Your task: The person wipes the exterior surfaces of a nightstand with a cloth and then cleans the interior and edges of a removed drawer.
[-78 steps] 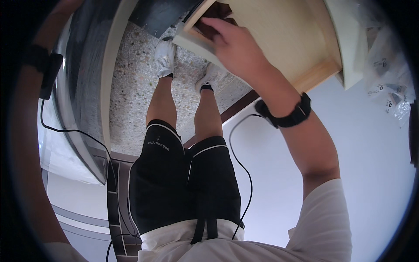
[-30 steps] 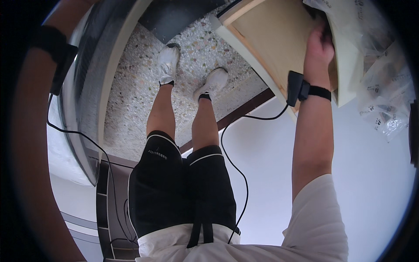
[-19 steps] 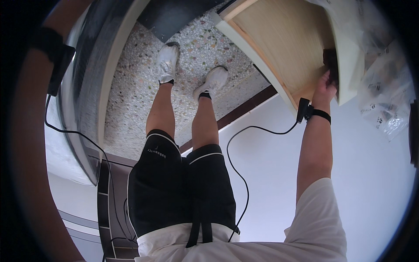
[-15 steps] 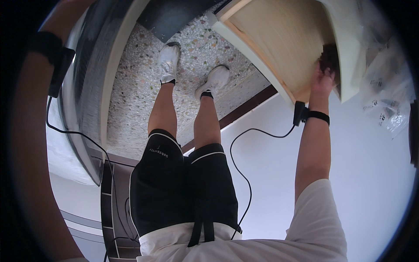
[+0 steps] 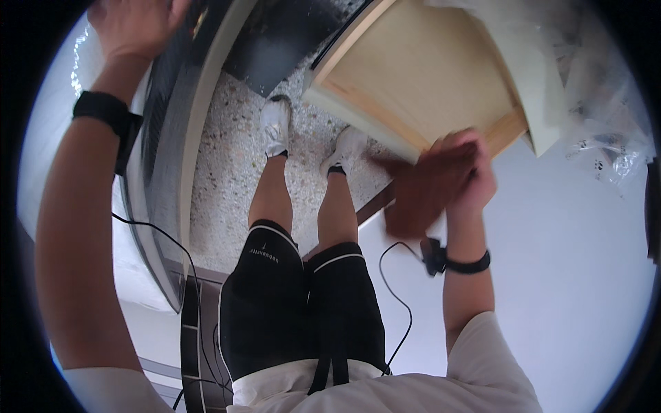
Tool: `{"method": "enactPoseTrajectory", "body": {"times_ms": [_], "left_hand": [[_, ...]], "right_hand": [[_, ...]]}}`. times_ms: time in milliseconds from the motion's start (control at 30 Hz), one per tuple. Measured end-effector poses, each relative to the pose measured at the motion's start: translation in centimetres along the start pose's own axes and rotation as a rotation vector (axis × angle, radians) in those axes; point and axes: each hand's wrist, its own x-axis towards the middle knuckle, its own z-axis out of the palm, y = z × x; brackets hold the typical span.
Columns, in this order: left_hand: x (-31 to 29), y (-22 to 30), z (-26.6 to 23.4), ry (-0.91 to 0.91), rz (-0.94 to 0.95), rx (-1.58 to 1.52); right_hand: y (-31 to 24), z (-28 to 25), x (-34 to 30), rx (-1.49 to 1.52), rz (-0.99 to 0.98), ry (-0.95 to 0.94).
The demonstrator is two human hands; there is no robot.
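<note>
My right hand (image 5: 471, 175) is closed around a brown cloth (image 5: 420, 193), which hangs from it toward the left and is smeared by motion. Cloth and hand are at the near corner of a pulled-out wooden drawer (image 5: 427, 65) with a pale front. Up at the top left, my left hand (image 5: 138, 31) is by the shiny, dark-and-pale curved edge of a counter (image 5: 182, 103). Its thumb and fingers are apart and partly cut off by the frame; nothing shows in it.
Clear plastic bags (image 5: 606, 148) lie at the far right, beside the drawer front. A dark panel (image 5: 275, 45) covers part of the speckled floor (image 5: 227, 179) near my feet. Black cables (image 5: 406, 303) run from both wrist straps past my shorts.
My right hand has come out of the drawer toward me and left, bringing the brown cloth with it. My left hand has moved into view at the top left.
</note>
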Motion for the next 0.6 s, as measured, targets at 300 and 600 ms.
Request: {"method": "enactPoseTrajectory", "body": {"times_ms": [300,600], "left_hand": [[1.8,0.2,0.3,0.158,-0.015,-0.311],[2.0,0.1,-0.5,0.074,-0.006,-0.187]], "right_hand": [[8.7,0.2,-4.9,-1.524,0.347,-0.419],[7.8,-3.0,1.9,-0.816,0.002,0.201]]}}
